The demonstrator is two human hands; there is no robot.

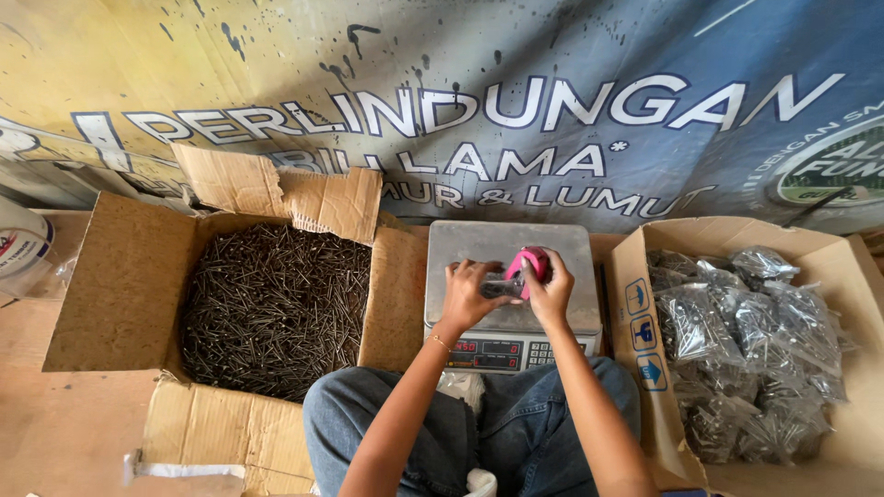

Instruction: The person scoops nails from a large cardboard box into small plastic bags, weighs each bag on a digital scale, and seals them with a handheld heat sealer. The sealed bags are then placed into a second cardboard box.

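My left hand [468, 294] grips a small clear plastic bag of dark nails [502, 285] over the steel pan of a digital scale [479, 244]. My right hand [549, 293] holds a pink tape dispenser [534, 262] against the bag's top. Both hands meet above the scale's middle. The scale's red display [477, 349] faces me, just beyond my knees in blue jeans.
An open cardboard box [120, 285] full of loose dark nails [272, 304] sits on my left. To my right, another carton [645, 368] holds several filled clear bags of nails [746, 350]. A printed banner [516, 110] hangs behind. A white tub [20, 247] stands far left.
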